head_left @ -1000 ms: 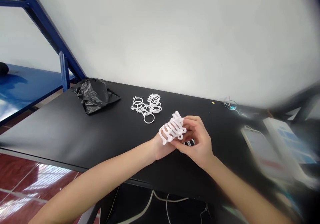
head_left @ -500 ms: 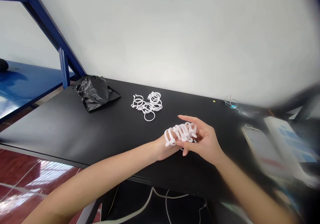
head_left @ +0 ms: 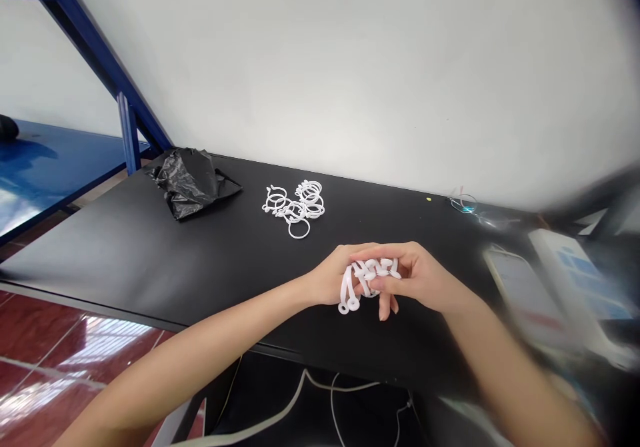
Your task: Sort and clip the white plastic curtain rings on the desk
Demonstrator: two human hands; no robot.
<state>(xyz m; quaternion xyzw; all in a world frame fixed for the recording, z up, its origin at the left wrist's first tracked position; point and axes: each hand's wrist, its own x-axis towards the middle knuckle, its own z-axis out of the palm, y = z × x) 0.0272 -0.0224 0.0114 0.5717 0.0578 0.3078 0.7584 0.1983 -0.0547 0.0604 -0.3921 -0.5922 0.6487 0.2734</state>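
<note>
Both of my hands meet over the middle of the black table (head_left: 125, 260). A bunch of white plastic rings (head_left: 367, 277) sits between them. My left hand (head_left: 333, 277) curls round the left end of the bunch, and two rings hang below it. My right hand (head_left: 417, 277) grips the right end, its fingers closed over the rings. A loose pile of white rings (head_left: 295, 208) lies on the table farther back, apart from both hands.
A crumpled black plastic bag (head_left: 193, 180) lies at the table's back left. Blue metal frame bars (head_left: 127, 134) rise at the left. Blurred flat devices (head_left: 520, 287) lie at the right. A small wire loop (head_left: 463, 204) sits near the wall. Cables hang under the table.
The ring bunch has dropped lower and turned; my left hand has rolled over on top of it, and my right hand's fingers have closed round it.
</note>
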